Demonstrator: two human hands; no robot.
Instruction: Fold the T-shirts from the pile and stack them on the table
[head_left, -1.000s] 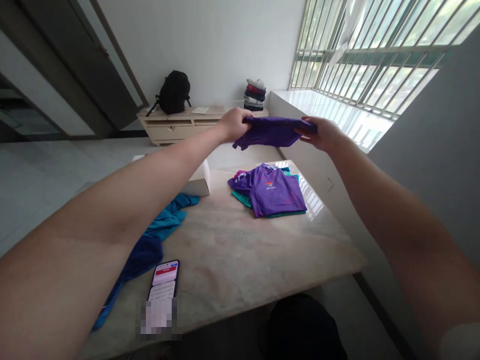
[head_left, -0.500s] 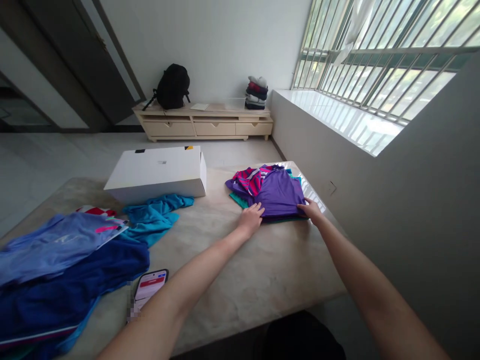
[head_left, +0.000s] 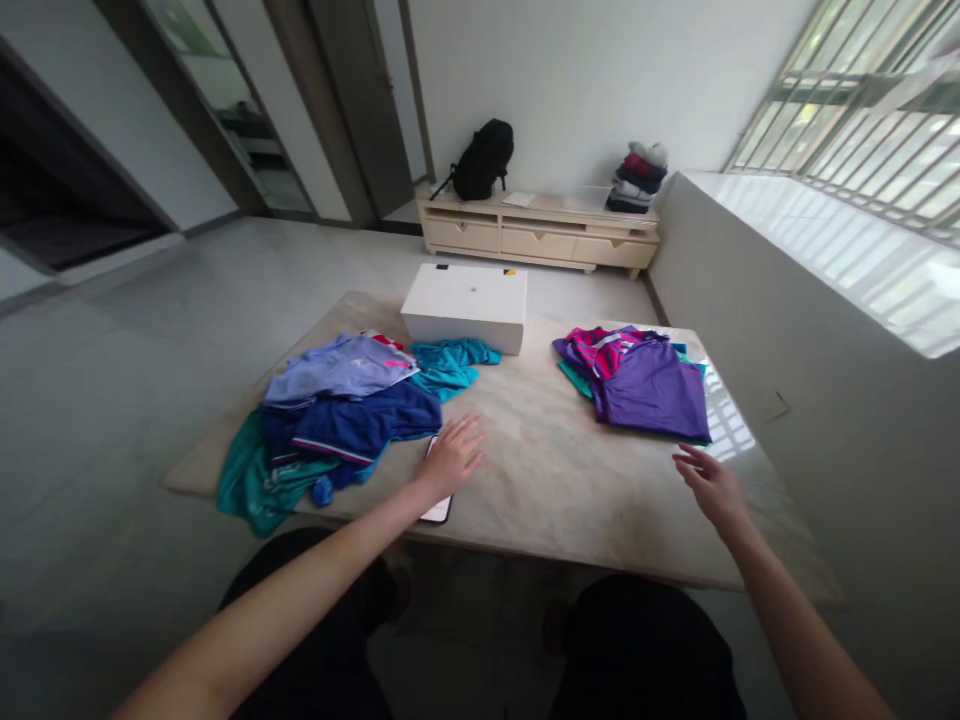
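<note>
Apparently part done: purple shirt [head_left: 652,390] lies folded on stack [head_left: 575,380], right side of table [head_left: 532,490]; clothes heap [head_left: 401,408] at left looks loose, unfolded. Your left hand [head_left: 454,460] spread, seemingly empty, over phone [head_left: 438,512], contact unclear; your right hand [head_left: 712,490] loosely uncurled, empty, near purple shirt.
</note>
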